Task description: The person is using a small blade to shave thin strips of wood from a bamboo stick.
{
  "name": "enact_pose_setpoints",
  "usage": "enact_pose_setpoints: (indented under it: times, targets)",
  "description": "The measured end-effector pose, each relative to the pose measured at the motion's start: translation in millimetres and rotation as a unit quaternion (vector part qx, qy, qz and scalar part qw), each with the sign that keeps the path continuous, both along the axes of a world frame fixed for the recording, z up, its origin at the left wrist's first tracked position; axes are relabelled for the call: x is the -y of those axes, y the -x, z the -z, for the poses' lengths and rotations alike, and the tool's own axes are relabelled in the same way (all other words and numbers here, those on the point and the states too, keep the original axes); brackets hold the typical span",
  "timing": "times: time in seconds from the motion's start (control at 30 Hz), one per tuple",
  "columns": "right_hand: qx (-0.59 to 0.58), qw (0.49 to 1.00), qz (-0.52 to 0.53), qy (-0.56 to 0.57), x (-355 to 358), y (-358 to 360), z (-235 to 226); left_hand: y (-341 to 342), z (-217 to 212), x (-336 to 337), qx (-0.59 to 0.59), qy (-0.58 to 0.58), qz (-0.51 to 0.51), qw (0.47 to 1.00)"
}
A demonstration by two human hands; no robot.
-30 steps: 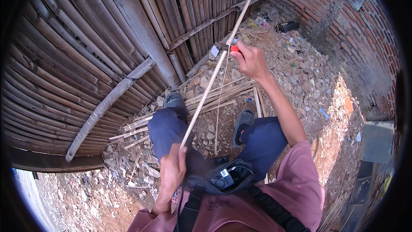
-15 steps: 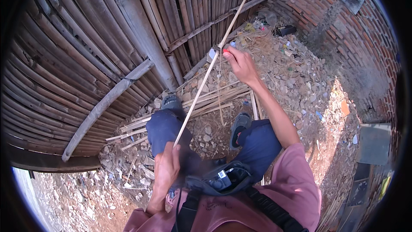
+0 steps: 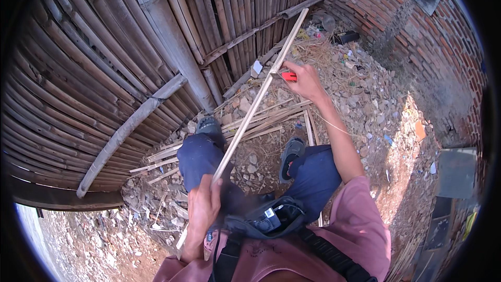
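Note:
A long pale bamboo strip point(image 3: 248, 119) slants from my lap up toward the slatted wall. My left hand point(image 3: 203, 204) is closed round its lower part, and the near end sticks out past my wrist. My right hand point(image 3: 307, 81) grips a red-handled knife point(image 3: 288, 76), whose blade meets the strip at about its upper third. Fingers of that hand also press close to the strip there. A thin curled sliver point(image 3: 339, 129) arcs beside my right forearm.
More split strips point(image 3: 271, 117) lie on the rubble between and beyond my shoes. A bamboo slat wall point(image 3: 104, 62) rises at left, a brick wall point(image 3: 365, 0) at right. A grey panel point(image 3: 456, 172) leans at far right. An open black pouch point(image 3: 274, 216) hangs at my waist.
The strip has slid back toward me through my left hand, and its near end now shows past the wrist. My right hand has come slightly nearer and right, exposing more of the red handle.

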State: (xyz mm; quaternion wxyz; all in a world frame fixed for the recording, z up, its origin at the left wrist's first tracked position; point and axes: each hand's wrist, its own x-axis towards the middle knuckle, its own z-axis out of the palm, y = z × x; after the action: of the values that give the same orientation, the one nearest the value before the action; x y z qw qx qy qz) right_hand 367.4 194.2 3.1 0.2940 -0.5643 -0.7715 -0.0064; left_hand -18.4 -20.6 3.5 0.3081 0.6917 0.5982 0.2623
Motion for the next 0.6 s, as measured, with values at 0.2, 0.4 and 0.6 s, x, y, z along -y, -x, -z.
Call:
enact_pose_setpoints:
  times: [0.2, 0.4, 0.6]
  targets:
    - [0.079, 0.997, -0.002, -0.02, 1.7, -31.2, -3.3, -2.6, 4.7, 2.8, 0.005, -0.024, -0.003, 1.0]
    - [-0.021, 0.998, 0.05, 0.019, -3.7, -33.7, 6.2, 8.9, -0.2, -2.0, 0.033, -0.063, -0.05, 0.996]
    - [-0.519, 0.819, -0.073, 0.235, -6.7, -51.4, -8.5, 23.1, 5.5, -6.3, 0.017, -0.087, -0.07, 0.994]
